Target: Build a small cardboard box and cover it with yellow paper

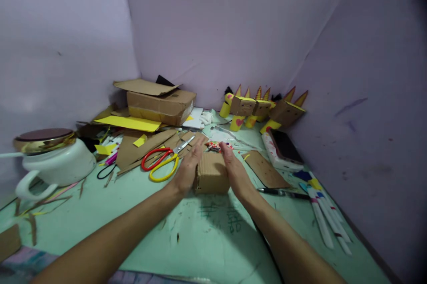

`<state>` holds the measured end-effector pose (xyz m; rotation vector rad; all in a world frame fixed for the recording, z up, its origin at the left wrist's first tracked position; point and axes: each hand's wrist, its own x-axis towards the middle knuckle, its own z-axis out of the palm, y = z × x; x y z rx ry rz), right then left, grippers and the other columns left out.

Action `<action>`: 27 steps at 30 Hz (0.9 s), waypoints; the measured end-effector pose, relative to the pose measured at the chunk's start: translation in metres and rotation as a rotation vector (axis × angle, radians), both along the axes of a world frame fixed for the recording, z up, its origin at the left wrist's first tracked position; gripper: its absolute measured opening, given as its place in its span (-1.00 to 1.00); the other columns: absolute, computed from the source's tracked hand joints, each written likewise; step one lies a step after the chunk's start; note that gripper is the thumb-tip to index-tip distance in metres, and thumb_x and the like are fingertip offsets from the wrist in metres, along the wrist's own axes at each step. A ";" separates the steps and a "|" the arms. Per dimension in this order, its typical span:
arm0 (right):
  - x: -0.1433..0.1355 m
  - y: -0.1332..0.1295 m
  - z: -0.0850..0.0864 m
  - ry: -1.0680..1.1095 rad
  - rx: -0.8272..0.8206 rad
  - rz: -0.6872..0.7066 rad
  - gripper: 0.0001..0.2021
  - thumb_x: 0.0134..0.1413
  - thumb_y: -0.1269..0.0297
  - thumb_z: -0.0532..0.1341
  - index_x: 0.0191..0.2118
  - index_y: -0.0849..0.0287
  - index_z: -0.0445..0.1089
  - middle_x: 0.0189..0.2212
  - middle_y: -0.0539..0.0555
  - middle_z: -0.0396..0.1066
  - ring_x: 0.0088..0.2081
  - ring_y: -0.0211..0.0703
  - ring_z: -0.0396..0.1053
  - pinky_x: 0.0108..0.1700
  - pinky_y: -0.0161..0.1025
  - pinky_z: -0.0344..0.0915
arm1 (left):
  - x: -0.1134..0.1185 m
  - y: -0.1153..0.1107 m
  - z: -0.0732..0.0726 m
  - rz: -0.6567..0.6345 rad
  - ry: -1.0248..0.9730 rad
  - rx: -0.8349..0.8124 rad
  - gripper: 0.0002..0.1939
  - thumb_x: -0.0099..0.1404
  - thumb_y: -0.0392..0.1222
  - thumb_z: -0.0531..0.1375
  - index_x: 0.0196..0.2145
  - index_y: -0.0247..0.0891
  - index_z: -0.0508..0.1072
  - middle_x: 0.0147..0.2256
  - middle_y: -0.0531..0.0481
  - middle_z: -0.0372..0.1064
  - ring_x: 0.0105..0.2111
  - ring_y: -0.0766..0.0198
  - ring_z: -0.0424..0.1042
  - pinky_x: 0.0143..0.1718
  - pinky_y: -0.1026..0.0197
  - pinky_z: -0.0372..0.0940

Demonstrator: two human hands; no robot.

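Small cardboard box [213, 175], blocky and faintly ribbed, was held between the left hand [189, 167] and the right hand [235, 170], both flat and straight-fingered, over the pale-green tabletop [140, 230] (contact unclear). Behind lay a larger carton [153, 108], contents hidden; a rounded, glossy white mug [63, 164] bore a gold-rimmed lid [43, 137].
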<state>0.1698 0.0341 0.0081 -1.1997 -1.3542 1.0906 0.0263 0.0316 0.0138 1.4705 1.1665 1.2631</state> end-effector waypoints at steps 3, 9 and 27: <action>-0.011 0.001 0.003 -0.169 0.091 -0.024 -0.22 0.02 -0.31 -0.07 0.15 0.23 0.23 0.22 0.18 0.12 0.26 -0.05 0.00 0.30 -0.03 -0.21 | -0.005 0.004 -0.006 -0.029 0.188 0.104 -0.46 0.36 0.05 -0.15 0.11 -0.30 0.29 0.20 -0.12 0.12 0.24 0.20 -0.01 0.27 0.06 -0.16; -0.022 0.002 0.002 -0.176 0.203 -0.037 -0.34 0.12 -0.19 -0.09 0.12 0.22 0.27 0.16 0.20 0.22 0.20 -0.03 0.12 0.25 -0.02 -0.08 | -0.012 0.003 -0.009 -0.002 0.252 0.136 -0.45 0.36 0.01 -0.15 0.13 -0.39 0.24 0.19 -0.17 0.12 0.22 0.22 0.02 0.26 0.11 -0.15; -0.002 -0.018 -0.009 -0.063 0.290 -0.254 -0.56 0.17 -0.03 -0.04 -0.25 0.19 0.44 -0.26 0.12 0.46 -0.20 -0.03 0.37 -0.17 -0.15 0.23 | -0.003 -0.007 -0.005 0.118 -0.613 -0.408 -0.65 0.35 -0.07 0.01 -0.08 -0.33 0.42 -0.03 -0.18 0.40 0.06 0.16 0.29 0.14 0.14 0.04</action>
